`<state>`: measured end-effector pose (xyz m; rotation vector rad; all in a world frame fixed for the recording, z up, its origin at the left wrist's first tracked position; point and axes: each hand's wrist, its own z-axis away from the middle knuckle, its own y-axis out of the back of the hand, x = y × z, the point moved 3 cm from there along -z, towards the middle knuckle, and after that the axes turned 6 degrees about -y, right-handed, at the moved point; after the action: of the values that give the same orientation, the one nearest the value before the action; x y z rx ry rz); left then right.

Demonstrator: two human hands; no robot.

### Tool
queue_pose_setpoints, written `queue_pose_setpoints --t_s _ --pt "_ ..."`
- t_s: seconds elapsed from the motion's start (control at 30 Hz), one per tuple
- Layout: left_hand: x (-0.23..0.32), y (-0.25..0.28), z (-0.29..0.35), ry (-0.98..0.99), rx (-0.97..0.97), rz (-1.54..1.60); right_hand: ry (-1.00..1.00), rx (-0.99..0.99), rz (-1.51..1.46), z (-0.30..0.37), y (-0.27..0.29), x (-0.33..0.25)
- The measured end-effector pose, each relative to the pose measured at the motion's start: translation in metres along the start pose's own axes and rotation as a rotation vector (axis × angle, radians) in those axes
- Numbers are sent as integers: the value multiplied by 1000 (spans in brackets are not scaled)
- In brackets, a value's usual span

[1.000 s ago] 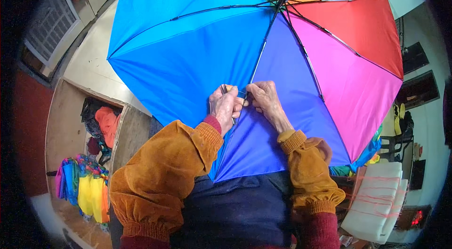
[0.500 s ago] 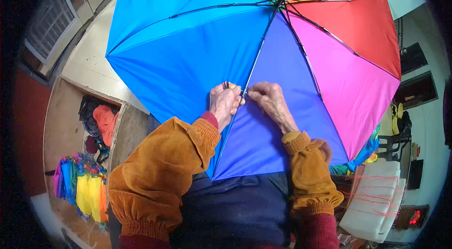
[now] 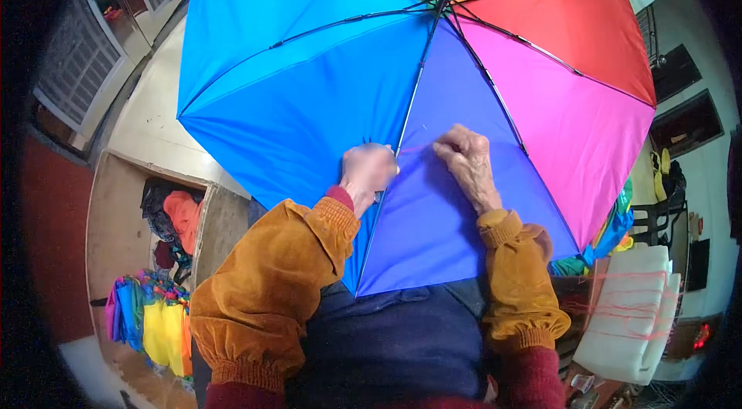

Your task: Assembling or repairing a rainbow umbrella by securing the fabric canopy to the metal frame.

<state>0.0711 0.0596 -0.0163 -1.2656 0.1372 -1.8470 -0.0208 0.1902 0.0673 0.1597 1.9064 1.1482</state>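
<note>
An open rainbow umbrella (image 3: pixel 286 111) spreads across the view with its inner side and black ribs toward me. Where the blue and violet panels meet, my left hand (image 3: pixel 369 169) is closed around a thin metal rib (image 3: pixel 414 88) and the cloth beside it. Small dark tips poke out above its fingers; what they belong to is hidden. A thin reddish thread (image 3: pixel 417 148) stretches from that rib to my right hand (image 3: pixel 467 161), whose fingers are pinched together over the violet panel. Whether a needle is also in the pinch is too small to tell.
On the left, a wooden box (image 3: pixel 116 212) holds dark and coral cloth and a folded rainbow bundle (image 3: pixel 158 324). At the right stands a white foam block (image 3: pixel 622 312) strung with red threads. More colourful cloth (image 3: pixel 610 235) lies behind the umbrella's right edge.
My right hand has moved right, away from the rib, and the thread now shows between the hands. My left hand stays at the rib, blurred and slightly turned. The view has shifted a little.
</note>
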Motion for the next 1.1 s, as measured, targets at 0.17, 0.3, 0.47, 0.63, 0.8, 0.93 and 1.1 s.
queue_pose_setpoints --t_s 0.17,0.3,0.47,0.63,0.8,0.93,1.1 --pt "1 -1 1 -5 50 -77 -306 48 -271 -1 -12 7" --pt "1 0 1 19 62 -12 -81 -47 222 2 -36 6" --pt "2 2 -1 38 65 25 29 -130 339 10 -49 7" --pt "4 1 1 43 68 -10 82 -170 273 13 -47 4" --pt "3 -1 2 55 35 4 139 -116 170 4 -52 10" --pt "3 -3 0 22 -16 8 165 -95 107 -5 -59 16" --pt "7 -5 -3 -35 -69 -100 207 -71 57 -8 -54 6"
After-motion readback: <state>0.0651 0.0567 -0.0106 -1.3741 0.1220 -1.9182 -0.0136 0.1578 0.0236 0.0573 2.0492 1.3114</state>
